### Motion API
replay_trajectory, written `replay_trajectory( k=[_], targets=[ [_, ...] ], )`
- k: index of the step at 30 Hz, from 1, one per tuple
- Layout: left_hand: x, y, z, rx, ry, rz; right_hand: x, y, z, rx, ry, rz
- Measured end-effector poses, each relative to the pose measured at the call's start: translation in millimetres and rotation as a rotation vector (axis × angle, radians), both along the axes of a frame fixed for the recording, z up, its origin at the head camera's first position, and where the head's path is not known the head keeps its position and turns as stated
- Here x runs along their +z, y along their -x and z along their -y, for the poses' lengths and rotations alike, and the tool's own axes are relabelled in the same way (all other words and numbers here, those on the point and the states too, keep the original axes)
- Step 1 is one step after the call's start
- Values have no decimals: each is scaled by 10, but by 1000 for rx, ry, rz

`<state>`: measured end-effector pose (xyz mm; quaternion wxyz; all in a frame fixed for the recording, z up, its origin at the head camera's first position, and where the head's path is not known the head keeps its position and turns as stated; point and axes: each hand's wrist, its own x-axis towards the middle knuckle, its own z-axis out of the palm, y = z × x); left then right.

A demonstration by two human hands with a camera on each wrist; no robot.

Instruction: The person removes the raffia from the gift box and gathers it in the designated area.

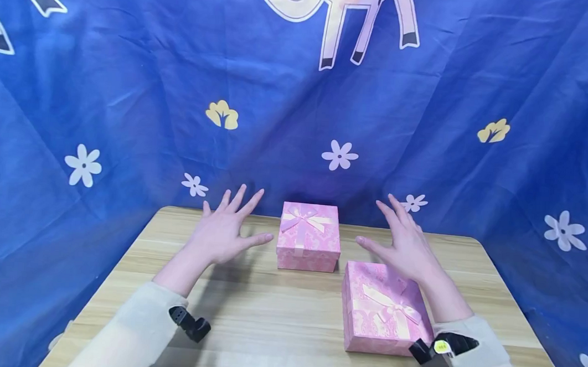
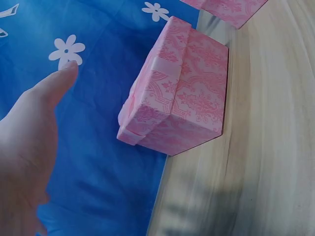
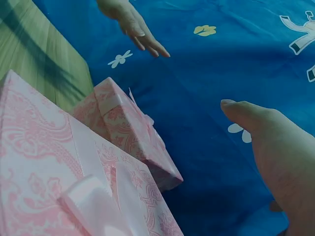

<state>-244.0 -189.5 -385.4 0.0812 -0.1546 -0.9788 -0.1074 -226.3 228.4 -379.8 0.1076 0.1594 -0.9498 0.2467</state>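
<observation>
Two pink patterned gift boxes with ribbon bows sit on the table. The smaller gift box (image 1: pixel 309 237) stands near the back edge, its lid on. Nearer the front right is the larger gift box (image 1: pixel 374 321), also lidded and turned slightly. My left hand (image 1: pixel 224 230) hovers left of the smaller box, fingers spread, touching nothing. With its fingers likewise spread, my right hand (image 1: pixel 408 245) is raised over the back right of the larger box and holds nothing. The left wrist view shows the smaller box (image 2: pixel 197 83) beside my thumb; the right wrist view has the larger box (image 3: pixel 44 147) close up.
A light wooden table (image 1: pixel 261 326) carries both boxes. Behind it hangs a blue cloth (image 1: pixel 277 121) printed with flowers, trees and white animal figures. Black wrist cameras (image 1: pixel 190 323) are strapped over the pale sleeves (image 1: pixel 132 324).
</observation>
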Motion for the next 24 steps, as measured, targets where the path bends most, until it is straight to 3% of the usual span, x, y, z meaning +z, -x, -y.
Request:
replay_trajectory(
  k=[17, 24],
  targets=[
    [-115, 139, -70, -71, -340, 127, -137, 240, 33, 140, 282, 93],
    [-176, 234, -108, -155, -473, 163, -165, 352, 73, 193, 411, 171]
  ],
)
